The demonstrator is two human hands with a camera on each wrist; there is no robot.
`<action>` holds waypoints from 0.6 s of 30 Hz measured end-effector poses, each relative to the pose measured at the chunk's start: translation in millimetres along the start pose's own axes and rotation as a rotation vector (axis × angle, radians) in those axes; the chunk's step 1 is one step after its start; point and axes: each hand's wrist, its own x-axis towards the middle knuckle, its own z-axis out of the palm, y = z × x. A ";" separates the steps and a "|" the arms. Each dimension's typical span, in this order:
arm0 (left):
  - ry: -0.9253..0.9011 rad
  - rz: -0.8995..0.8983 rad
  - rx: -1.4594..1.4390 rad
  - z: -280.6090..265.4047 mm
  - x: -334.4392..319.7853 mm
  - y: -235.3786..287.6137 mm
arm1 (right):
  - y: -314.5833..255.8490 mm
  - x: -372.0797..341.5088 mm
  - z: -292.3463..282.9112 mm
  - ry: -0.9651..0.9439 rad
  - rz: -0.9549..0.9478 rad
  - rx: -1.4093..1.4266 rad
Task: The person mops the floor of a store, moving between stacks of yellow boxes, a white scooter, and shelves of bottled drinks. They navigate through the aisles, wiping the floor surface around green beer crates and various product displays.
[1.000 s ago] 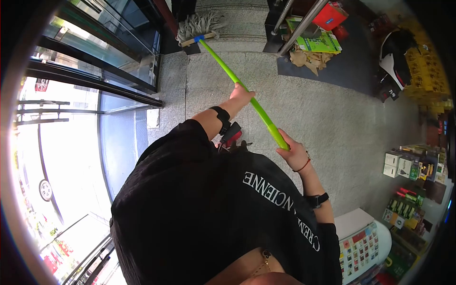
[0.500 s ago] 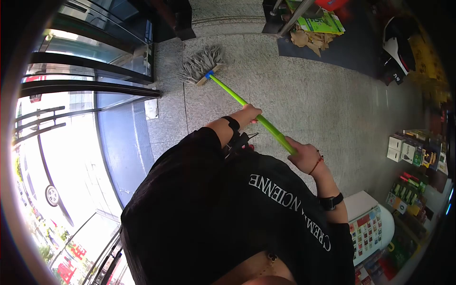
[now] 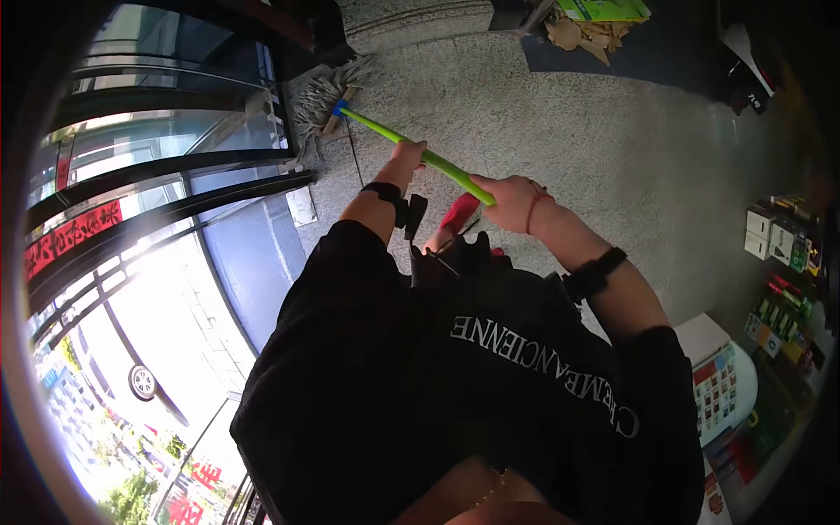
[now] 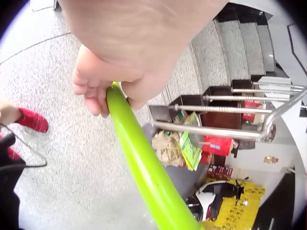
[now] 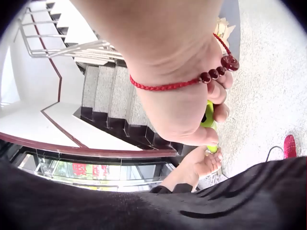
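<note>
A person, seen from above, holds a green pole (image 3: pixel 451 173) with both bare hands, one on each side of its middle. The left hand (image 3: pixel 409 156) grips farther along the pole, away from the body; its fingers curl round the pole, with the thumb on the opposite side. The left forearm (image 3: pixel 378 203) reaches forward to the pole from the left side of the torso. The right hand (image 3: pixel 516 203) wraps the pole's near end, close in front of the body, its back turned up and its fingers bent round. The right forearm (image 3: pixel 573 241) slants inward to that near end from the right. The two hands are apart on the pole.
</note>
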 end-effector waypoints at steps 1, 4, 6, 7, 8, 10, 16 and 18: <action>0.041 0.079 -0.025 -12.0 8.7 -3.7 | -7.3 13.7 1.1 0.004 0.005 0.024; 0.044 0.116 0.128 -34.0 23.4 -9.7 | -17.9 33.2 9.4 -0.047 0.011 0.049; -0.014 0.105 0.204 -28.9 24.6 -13.1 | -16.3 29.7 16.3 -0.096 0.052 0.044; -0.017 0.092 0.181 -23.2 18.4 -15.6 | -13.8 22.7 17.8 -0.082 0.071 0.061; -0.020 0.080 0.160 -17.6 11.3 -18.2 | -12.2 11.9 20.2 -0.108 0.104 0.013; -0.082 0.055 0.210 -0.5 -10.6 -13.5 | -6.5 -12.1 27.2 -0.121 0.152 -0.010; -0.345 -0.048 0.478 80.4 -104.3 -1.5 | 45.9 -128.2 65.6 -0.016 0.237 0.134; -0.522 0.021 0.416 117.1 -119.0 -22.8 | 53.2 -180.5 73.0 -0.015 0.328 0.180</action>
